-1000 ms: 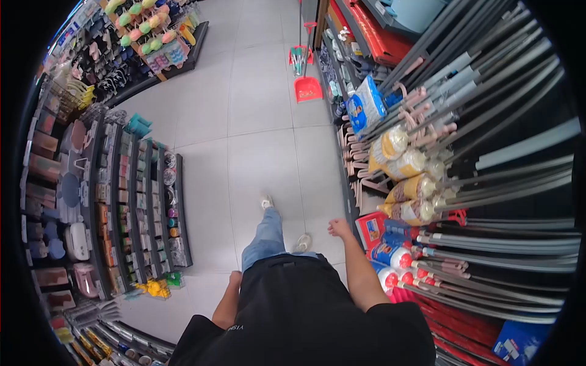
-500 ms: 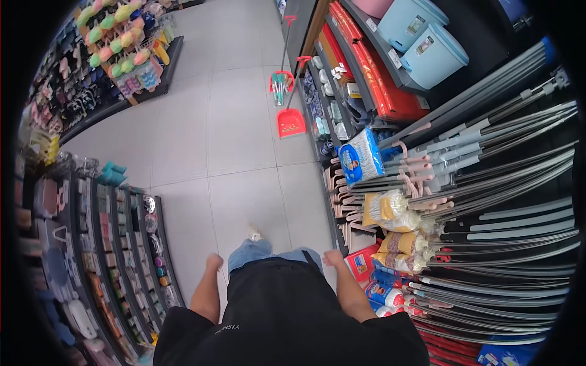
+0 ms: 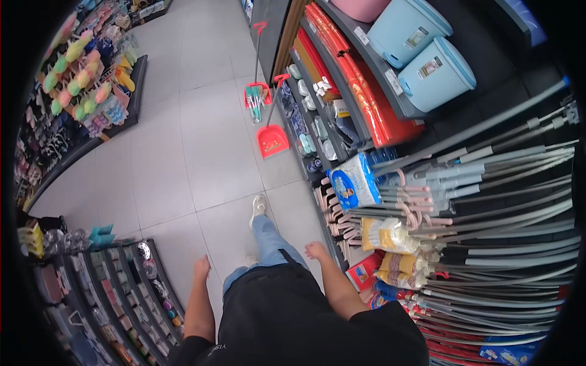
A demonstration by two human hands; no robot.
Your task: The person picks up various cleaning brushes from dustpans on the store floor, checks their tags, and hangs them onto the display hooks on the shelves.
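My left hand [image 3: 202, 266] hangs beside my left hip over the tiled floor, nearest the low shelf rack [image 3: 160, 277]. Its fingers look loose, and I see nothing in it. Beside my right hip, my right hand [image 3: 315, 250] is held out with its fingers a little apart and no object in them. Closest to it are pink-handled tools [image 3: 336, 213] and a red package [image 3: 364, 271] on the right-hand display. Neither hand touches the goods. My left foot or right foot, in a pale shoe [image 3: 259, 207], is stretched forward on the tiles.
A red long-handled dustpan [image 3: 272, 141] stands at the right shelf, with a second red dustpan [image 3: 249, 91] behind it. Mop poles [image 3: 513, 229] jut from the right wall beneath light-blue bins [image 3: 436, 73]. Colourful hanging goods [image 3: 79, 79] line the far left.
I have stepped forward, and a shoe now reaches farther ahead. The dustpans and shelves have shifted left and lower in view. Both hands have swung, the right one inward and forward.
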